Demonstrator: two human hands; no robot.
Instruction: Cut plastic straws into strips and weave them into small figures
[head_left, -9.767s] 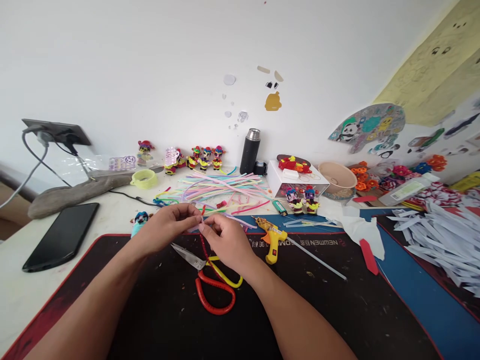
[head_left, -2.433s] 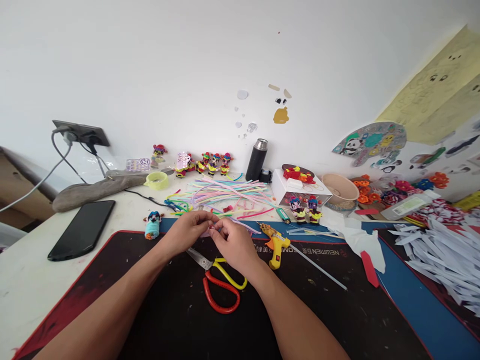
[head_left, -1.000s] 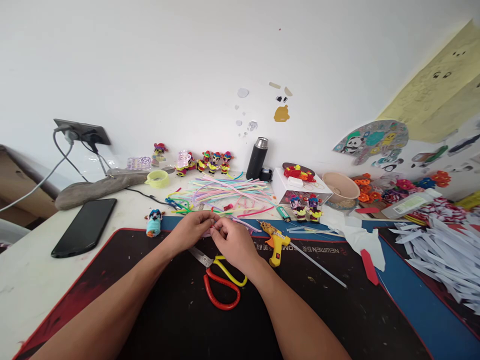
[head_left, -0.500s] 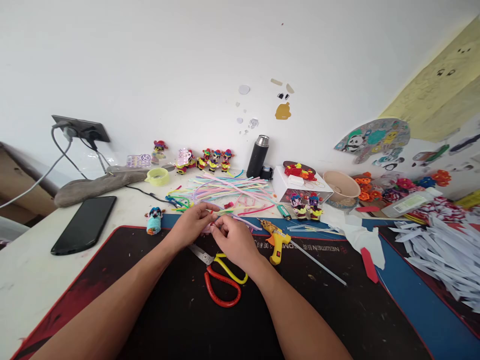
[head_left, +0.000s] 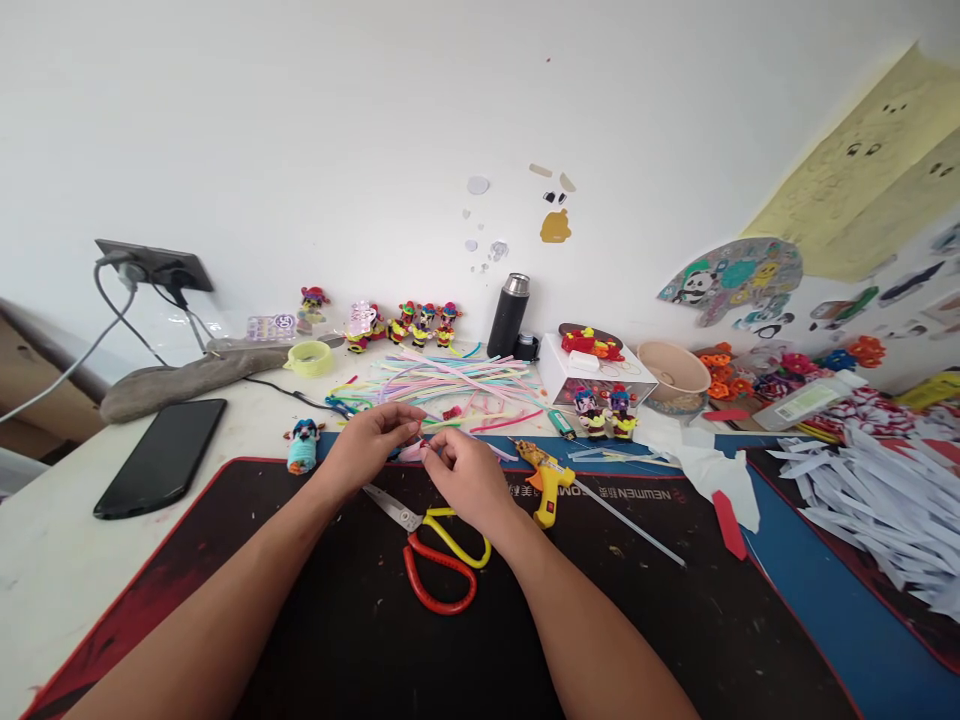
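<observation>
My left hand point(head_left: 379, 442) and my right hand point(head_left: 466, 474) meet at the far edge of the black mat, fingertips pinched close together. Between them shows a small red piece point(head_left: 424, 444), too small to name surely, with something pale pink beside it, partly hidden by the fingers. Just below lie scissors point(head_left: 409, 522) with one red and one yellow handle, blades apart. A yellow hot glue gun point(head_left: 553, 487) with a glue stick in it rests right of my right hand. Left of my left hand stands a small light-blue fuzzy figure point(head_left: 302, 448).
Pastel pipe cleaners point(head_left: 457, 378) lie heaped behind my hands. Several small figures point(head_left: 424, 322) and a black thermos point(head_left: 508, 316) line the wall. A phone point(head_left: 161, 457) is at left. At right are a white box point(head_left: 551, 365), a round bowl point(head_left: 673, 368) and white paper strips point(head_left: 881, 520).
My fingertips have drawn slightly apart, showing more of the small red piece. The view has shifted a little; the scissors and glue gun stay where they lay.
</observation>
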